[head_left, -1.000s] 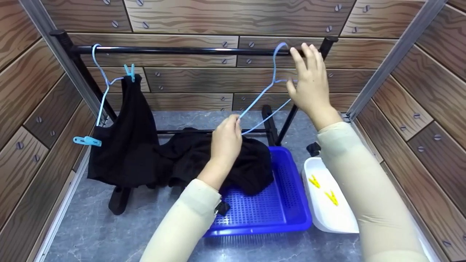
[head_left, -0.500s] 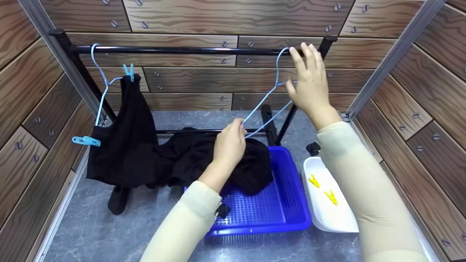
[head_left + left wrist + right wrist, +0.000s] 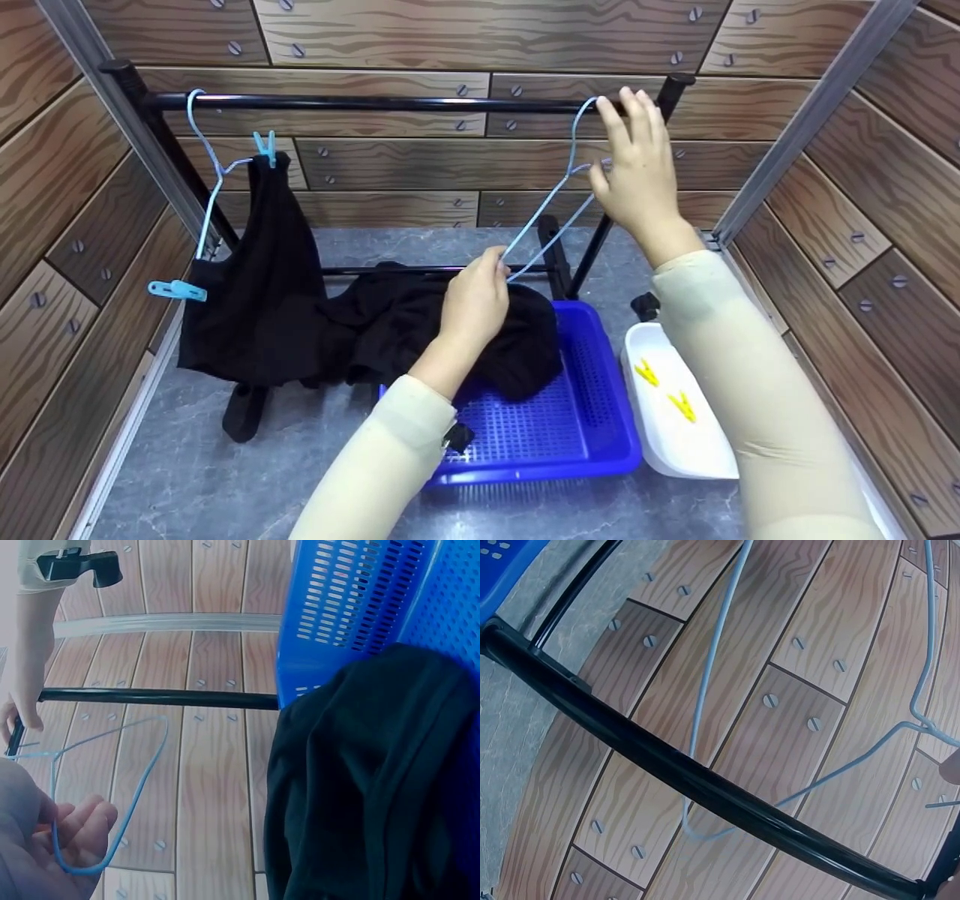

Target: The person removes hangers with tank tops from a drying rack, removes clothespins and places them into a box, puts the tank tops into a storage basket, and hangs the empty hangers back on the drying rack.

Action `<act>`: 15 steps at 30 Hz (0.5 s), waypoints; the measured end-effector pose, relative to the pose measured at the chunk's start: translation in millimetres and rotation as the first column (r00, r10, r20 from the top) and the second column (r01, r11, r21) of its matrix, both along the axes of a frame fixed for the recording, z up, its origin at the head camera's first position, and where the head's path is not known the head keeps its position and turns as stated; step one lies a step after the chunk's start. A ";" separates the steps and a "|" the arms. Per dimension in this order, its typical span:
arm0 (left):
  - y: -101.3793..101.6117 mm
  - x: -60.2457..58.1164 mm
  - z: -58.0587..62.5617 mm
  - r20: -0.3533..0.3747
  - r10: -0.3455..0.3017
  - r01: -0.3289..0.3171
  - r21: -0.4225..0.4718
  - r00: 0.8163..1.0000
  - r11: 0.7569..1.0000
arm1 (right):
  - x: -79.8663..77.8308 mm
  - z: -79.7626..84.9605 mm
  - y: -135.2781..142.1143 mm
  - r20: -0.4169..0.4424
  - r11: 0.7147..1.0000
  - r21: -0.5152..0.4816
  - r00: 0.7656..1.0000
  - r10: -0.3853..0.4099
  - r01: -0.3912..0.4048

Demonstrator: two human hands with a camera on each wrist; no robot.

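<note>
While the left hand (image 3: 476,300) pinches the lower left corner of the hanger (image 3: 534,217), fingers curled round the wire, the right hand (image 3: 637,165) is spread beside the hook (image 3: 574,141), its fingers straight. So the hanger slants between both hands, by the far right end of the rod (image 3: 390,104). Whether the hook has caught cannot be told, since a finger hides its tip; nor whether the right thumb touches wire.

If it has not caught, a downward pull from the left hand could drag the hook off, the right hand seeming to clasp nothing. The hanger's free corner overlaps the right post (image 3: 592,259) in the right wrist view, so a twist might snag it there. Knocking the rod could also swing the left hanger (image 3: 220,172) and strain the blue pegs (image 3: 178,290) on the black garment (image 3: 262,315), whose weight seems partly borne by the basket (image 3: 540,470).

Compared with a second ago, the hook sits lower and farther right, close against the fingertips instead of arching above the rod, and the left hand has shifted slightly right and nearer. The right hand and garment look unchanged.
</note>
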State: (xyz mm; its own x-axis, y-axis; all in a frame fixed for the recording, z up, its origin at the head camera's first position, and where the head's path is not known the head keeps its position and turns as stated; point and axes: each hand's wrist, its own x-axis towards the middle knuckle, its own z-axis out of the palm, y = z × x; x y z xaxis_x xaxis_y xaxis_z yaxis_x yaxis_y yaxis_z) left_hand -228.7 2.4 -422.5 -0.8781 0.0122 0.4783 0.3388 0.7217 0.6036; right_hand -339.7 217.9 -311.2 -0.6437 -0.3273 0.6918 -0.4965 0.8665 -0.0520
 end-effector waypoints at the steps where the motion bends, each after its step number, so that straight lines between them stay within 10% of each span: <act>1: -0.4 0.3 -0.5 0.001 0.002 -0.002 -0.001 1.000 1.000 | 0.0 0.0 -0.1 -0.001 1.000 -0.003 1.000 0.002 -0.002; 15: -12.6 7.4 -12.4 0.029 -0.035 0.036 -0.009 0.999 0.999 | 1.2 0.3 0.3 0.017 1.000 0.004 1.000 -0.011 0.011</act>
